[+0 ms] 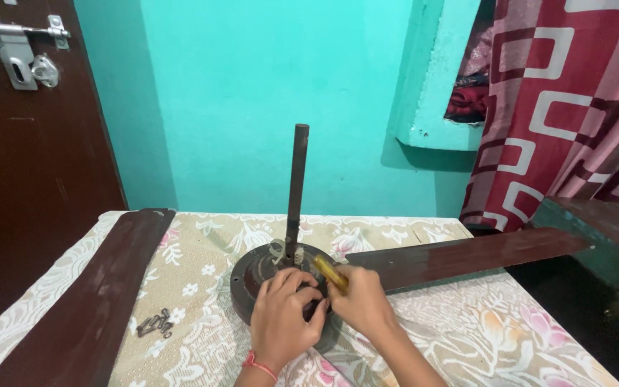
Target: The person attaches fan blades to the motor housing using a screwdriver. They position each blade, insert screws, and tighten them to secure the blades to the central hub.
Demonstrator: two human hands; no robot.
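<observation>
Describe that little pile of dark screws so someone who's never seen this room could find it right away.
Start at the flower-patterned cloth over the table. Left of the round brown ceiling fan motor, where the left hand rests, lies a loose fan blade. Between blade and motor sits the pile of screws, the only small dark cluster on the cloth.

A floral cloth point(202, 258) covers the table, a brown door point(30, 172) stands left, a patterned curtain point(574, 100) hangs right.

no packages, no labels, no signs, no screens
</observation>
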